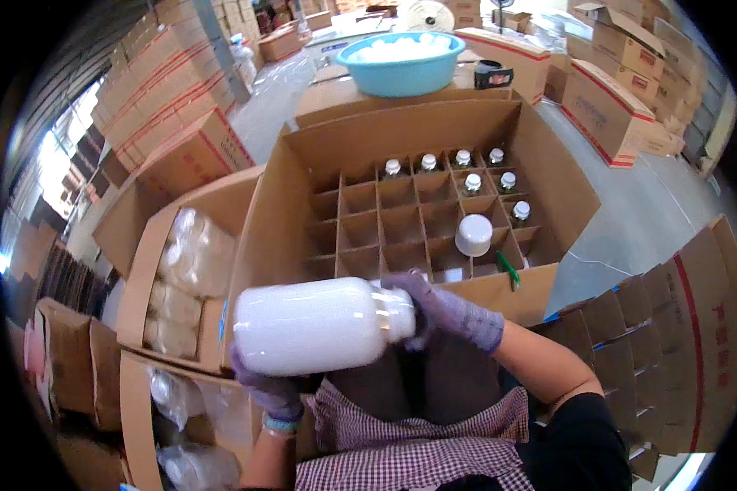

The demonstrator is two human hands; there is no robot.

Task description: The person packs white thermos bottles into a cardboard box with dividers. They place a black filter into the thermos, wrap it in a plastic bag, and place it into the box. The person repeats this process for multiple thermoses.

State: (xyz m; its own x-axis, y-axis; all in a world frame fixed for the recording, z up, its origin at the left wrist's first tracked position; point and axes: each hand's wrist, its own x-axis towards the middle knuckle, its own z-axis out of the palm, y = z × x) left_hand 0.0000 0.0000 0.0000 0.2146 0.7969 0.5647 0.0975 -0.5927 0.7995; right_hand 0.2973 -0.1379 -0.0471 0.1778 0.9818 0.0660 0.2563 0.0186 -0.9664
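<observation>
- White plastic bottle (311, 325) is held lying on its side, close beneath the camera, over the lap and just in front of the near wall of the divided carton (549, 176). Neck and cap end point to the person's right.
- Left hand (269, 389), in a purple knit glove, is cupped under the bottle's body from below; fingers are curled around the lower wall, mostly hidden behind the bottle.
- Right hand (444, 309), gloved likewise, is closed around the cap end; whether the cap is being turned cannot be told.
- Handling, judged: surface is smooth and glossy, so likely slippery against bare skin; the knit gloves should give better purchase. Wall appears stiff, moulded plastic, not fragile. Size is large; weight cannot be read, though the support from beneath suggests it is not trivial. Fill state is not visible through the opaque wall.
- Best hold, judged: broad cylindrical body from underneath with one hand, shoulder or neck steadied with the other, as is seen.
- Carton is fitted with a cardboard grid; seven small white-capped bottles (474, 182) stand in the far right cells, and one larger white bottle (473, 235) stands upright in a nearer cell. Most cells are empty.
- Green pen-like object (508, 269) rests at the carton's near right edge.
- Open carton on the left (151, 270) holds clear plastic-wrapped bundles.
- Blue basin (401, 64) of white items sits on boxes beyond the carton, a black tape dispenser (493, 75) just beside it.
- Stacked cartons surround the area on the floor.
</observation>
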